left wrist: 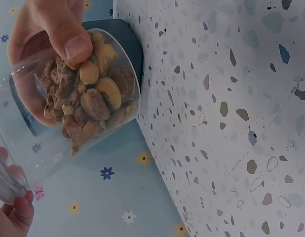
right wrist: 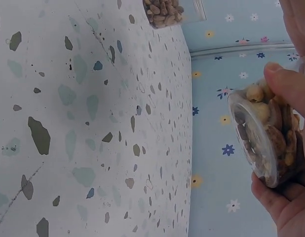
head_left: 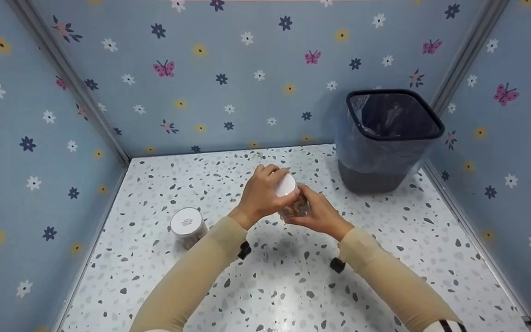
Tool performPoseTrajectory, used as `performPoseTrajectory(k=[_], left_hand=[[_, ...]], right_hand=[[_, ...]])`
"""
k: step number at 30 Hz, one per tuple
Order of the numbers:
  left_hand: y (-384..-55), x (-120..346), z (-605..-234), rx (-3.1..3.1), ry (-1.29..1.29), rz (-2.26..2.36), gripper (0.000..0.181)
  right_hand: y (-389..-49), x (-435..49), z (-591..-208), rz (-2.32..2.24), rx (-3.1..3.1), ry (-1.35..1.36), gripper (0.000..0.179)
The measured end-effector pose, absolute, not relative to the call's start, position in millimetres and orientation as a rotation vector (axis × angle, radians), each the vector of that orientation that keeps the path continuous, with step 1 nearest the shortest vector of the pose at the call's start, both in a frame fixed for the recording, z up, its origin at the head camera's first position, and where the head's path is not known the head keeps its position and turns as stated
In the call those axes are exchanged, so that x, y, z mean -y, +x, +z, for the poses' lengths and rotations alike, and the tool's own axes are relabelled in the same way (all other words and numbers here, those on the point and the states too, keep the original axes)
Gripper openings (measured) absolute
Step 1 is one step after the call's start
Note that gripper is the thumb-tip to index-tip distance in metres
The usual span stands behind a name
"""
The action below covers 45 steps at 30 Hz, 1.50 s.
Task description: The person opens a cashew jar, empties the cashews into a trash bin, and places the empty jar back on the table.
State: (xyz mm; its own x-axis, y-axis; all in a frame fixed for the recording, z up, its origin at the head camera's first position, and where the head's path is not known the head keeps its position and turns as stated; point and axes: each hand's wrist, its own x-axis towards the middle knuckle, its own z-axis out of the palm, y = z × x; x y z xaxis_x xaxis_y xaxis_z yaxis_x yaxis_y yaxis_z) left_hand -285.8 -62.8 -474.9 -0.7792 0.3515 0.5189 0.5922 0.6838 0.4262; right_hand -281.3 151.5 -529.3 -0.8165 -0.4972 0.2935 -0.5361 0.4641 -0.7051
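- The left hand (head_left: 262, 193) curls over the white lid (head_left: 286, 185) of a nut jar (head_left: 296, 209) held over the middle of the table (head_left: 288, 295); the right hand (head_left: 321, 214) wraps its body.
- For turning the lid, a firm, level hold seems best.
- The right-wrist view shows the jar's clear base (right wrist: 254, 140), hidden from the head view.

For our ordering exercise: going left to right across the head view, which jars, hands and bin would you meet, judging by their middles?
Standing jar, left hand, held jar, right hand, bin.
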Motion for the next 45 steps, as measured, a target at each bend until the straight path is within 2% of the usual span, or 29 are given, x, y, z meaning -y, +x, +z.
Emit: performPoseTrajectory(k=[8,13,19,24,29,33,45], left_hand=[[-285.7,54.6,-473.2,2.552,-0.533,-0.887,0.052],[-283.0,56.5,-467.0,2.669,-0.522,-0.881,0.063],[-286.4,67.5,-458.8,2.801,-0.721,-0.902,0.086],[-293.7,80.0,-453.1,2.803,-0.992,-0.977,0.095],[-298.9,90.5,-446.0,2.811,-1.217,-1.032,0.095],[-299.8,94.7,-438.1,2.837,-1.298,-1.057,0.093],[-302.2,97.1,-437.9,2.882,-1.245,-1.120,0.073]], right_hand=[[-279.1,-145.4,-527.2,1.228,2.652,0.832,0.080],[-281.5,-149.1,-528.2,1.244,2.686,0.837,0.083],[-284.7,-157.0,-527.0,1.312,2.732,0.871,0.088],[-286.2,-162.3,-525.3,1.361,2.733,0.955,0.086],[-286.3,-165.7,-522.9,1.435,2.727,1.026,0.090],[-287.8,-166.8,-522.0,1.448,2.734,1.051,0.092],[-287.4,-168.3,-522.2,1.420,2.767,1.035,0.092]])
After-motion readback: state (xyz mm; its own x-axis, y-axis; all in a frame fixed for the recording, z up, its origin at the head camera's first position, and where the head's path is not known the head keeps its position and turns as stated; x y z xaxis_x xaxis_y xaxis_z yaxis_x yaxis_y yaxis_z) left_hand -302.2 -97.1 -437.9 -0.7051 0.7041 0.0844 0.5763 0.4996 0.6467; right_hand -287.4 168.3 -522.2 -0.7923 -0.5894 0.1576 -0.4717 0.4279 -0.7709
